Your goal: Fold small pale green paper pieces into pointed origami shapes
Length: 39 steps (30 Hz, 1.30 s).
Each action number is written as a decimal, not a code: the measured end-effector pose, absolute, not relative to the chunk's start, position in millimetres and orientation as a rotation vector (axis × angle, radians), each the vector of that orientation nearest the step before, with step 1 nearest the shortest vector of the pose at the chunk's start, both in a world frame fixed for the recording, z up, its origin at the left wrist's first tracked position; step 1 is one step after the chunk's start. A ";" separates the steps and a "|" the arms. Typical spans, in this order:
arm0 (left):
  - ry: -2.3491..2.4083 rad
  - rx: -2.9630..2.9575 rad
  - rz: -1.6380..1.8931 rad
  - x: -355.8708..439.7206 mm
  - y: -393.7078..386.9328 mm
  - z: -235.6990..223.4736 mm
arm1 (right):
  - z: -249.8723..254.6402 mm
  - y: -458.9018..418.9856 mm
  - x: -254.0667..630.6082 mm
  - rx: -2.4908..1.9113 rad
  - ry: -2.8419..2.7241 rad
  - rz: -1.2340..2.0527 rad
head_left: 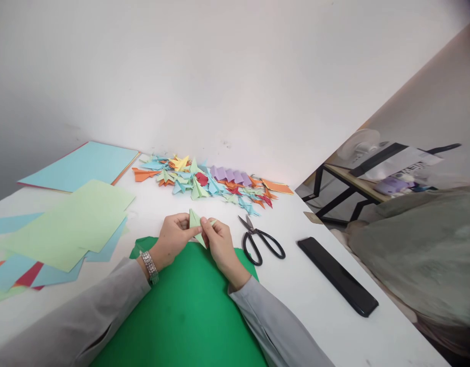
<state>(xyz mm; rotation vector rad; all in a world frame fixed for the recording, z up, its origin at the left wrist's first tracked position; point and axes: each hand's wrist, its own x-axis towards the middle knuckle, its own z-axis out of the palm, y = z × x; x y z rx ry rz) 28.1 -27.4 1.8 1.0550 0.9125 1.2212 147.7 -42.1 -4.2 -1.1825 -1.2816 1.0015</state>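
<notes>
From where I stand, the fingers of the left hand [170, 239] are pinched on a small pale green folded paper [194, 219], and those of the right hand [220, 243] are closed on its other side, thumbs nearly meeting. The paper is at the far edge of a bright green sheet [177, 311]; whether it touches anything below, I can't tell. With 2 hands bearing on so small a piece, I'd worry about a crooked crease or a tear if they pull unevenly, or a fold springing open if 1 pinch loosens.

Just beside the right hand, black-handled scissors [252, 230] lie on the white table [284, 311], blades slightly parted; a careless sideways sweep could knock the wrist into them. Beyond the fingers, a heap of small folded paper pieces [199, 187] sits against the wall, light enough to scatter or crush under a long reach. Leftward, loose pale green sheets [72, 221] overlap blue ones, near the left sleeve [105, 300], which could drag them askew.
</notes>
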 end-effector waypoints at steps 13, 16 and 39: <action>0.484 0.805 0.936 25.8 -23.9 0.0 | -3.4 -42.4 144.8 -1.035 -1.096 1.262; 0.471 0.805 0.922 25.6 -23.5 -0.5 | -4.7 -42.4 143.9 -1.017 -1.103 1.250; 0.835 0.909 1.119 26.3 -20.9 4.0 | -7.1 -39.1 145.4 -1.046 -1.108 1.270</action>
